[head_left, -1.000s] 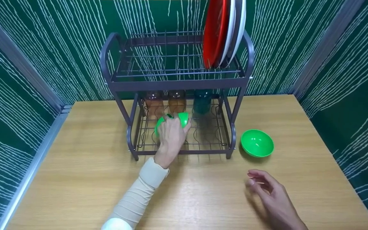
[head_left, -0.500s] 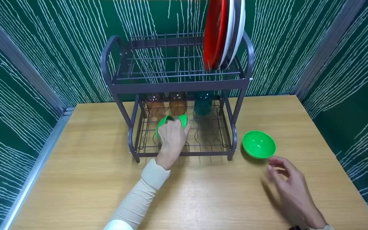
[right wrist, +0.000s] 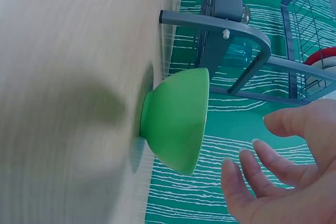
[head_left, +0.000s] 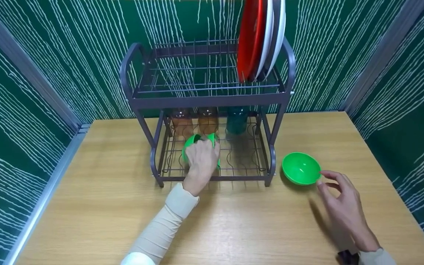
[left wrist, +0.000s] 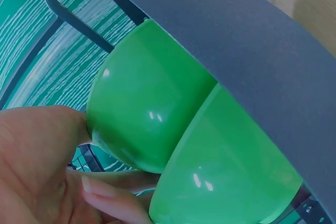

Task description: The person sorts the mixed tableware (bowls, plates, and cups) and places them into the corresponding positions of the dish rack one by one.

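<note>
Two green bowls sit on edge, side by side, in the lower tier of the dark dish rack (head_left: 212,100). My left hand (head_left: 201,156) reaches over them from the front. In the left wrist view its thumb presses the outside of one green bowl (left wrist: 147,98), while its fingers reach in by the other green bowl (left wrist: 226,166), so the first is gripped between them. To the rack's right, another green bowl (head_left: 300,169) stands upright on the table. My right hand (head_left: 344,202) is at its near right rim, fingers loosely curved and, in the right wrist view, apart from the bowl.
Red and white plates (head_left: 250,44) stand upright at the right of the rack's upper tier. Behind the left hand, orange tumblers (head_left: 208,121) and a teal tumbler (head_left: 237,121) stand at the back of the lower tier. The wooden table (head_left: 109,206) meets green, white-streaked walls.
My right hand has moved right and forward to the rim of the bowl on the table. My left hand stays in the rack, and the bowl it grips has turned more edge-on.
</note>
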{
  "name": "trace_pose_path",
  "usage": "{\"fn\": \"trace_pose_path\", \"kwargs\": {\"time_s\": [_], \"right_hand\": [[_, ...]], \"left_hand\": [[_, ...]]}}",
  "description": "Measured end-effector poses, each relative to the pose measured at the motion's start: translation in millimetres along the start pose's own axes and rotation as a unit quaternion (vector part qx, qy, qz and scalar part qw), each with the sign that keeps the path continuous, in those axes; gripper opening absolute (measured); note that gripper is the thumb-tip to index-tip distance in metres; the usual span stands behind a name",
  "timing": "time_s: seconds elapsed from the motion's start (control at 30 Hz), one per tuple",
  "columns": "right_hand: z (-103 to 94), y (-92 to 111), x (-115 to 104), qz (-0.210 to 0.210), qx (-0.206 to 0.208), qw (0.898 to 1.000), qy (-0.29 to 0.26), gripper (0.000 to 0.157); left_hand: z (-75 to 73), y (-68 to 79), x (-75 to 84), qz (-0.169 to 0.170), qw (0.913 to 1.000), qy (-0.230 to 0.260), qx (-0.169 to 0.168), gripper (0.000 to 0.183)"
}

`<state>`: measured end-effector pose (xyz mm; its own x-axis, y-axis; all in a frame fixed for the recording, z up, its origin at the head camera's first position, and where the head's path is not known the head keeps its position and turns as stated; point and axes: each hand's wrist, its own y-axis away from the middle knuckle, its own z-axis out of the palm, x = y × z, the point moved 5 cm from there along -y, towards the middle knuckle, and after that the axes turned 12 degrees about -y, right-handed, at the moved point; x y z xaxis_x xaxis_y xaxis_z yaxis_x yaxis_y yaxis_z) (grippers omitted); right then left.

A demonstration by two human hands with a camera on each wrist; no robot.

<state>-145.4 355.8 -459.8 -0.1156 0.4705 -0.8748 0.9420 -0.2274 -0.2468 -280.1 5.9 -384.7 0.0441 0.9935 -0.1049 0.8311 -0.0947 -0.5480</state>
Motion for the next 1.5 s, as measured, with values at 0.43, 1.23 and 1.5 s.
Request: {"fn": "trace_pose_path", "kwargs": {"time_s": [0.43,1.23,1.5], "right_hand": [[0.5,-18.9,12.6,0.020,-0.032,0.999,0.016,0.054],[14.2,-47.5,30.4,0.066,-0.094,0.993,0.001,0.069],[18.1,-53.1,39.8,0.063,-0.090,0.994,0.016,0.061]], "left_hand": [[-0.6,0.9,-1.6,0.004,0.9993,-0.037,-0.002,0.054],[-14.1,11.3,-9.6,0.000,0.9957,0.070,0.061,0.025],[-28.3,31.8,-17.5,-0.014,0.9802,0.158,0.119,0.019]]}}
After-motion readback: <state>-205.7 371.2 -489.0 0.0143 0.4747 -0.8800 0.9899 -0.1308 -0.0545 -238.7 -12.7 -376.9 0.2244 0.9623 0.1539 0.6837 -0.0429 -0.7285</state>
